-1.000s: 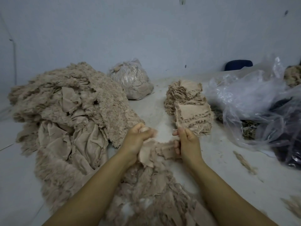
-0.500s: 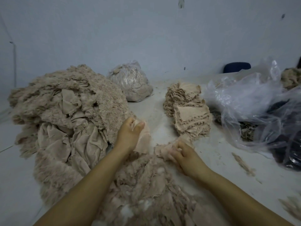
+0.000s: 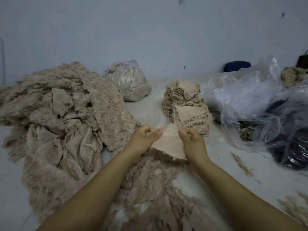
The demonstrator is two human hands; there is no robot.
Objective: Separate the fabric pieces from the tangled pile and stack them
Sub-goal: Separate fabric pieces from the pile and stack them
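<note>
Middle of the frame: left hand [image 3: 144, 137] and right hand [image 3: 191, 139] up close together, each pinching one top edge of a small pink-tan fabric piece [image 3: 169, 144]. Fingers [image 3: 156, 133] of the left hand curled tight on the piece's left corner; fingers of the right hand curled on its right corner. Piece spread flat between them — wide at the bottom, narrow at the top — lifted just above the tangled pile [image 3: 150, 194] in the lower middle of the frame.

Just behind the hands, middle right: a neat stack [image 3: 186, 105] of flat tan pieces, sitting on the pale counter [image 3: 150, 110]. Left side of the frame: a big fluffy heap [image 3: 63, 114] of the same tan cloth, with smooth folded bits in it. Upper middle, near the wall: a clear bag [image 3: 128, 82] stuffed with tan scraps. Right side: crinkly clear plastic bags [image 3: 250, 100] with dark stuff inside. Behind them, upper right: a dark blue thing [image 3: 236, 66] — too hidden to tell what. A few loose scraps [image 3: 241, 164] on the counter at the lower right.
</note>
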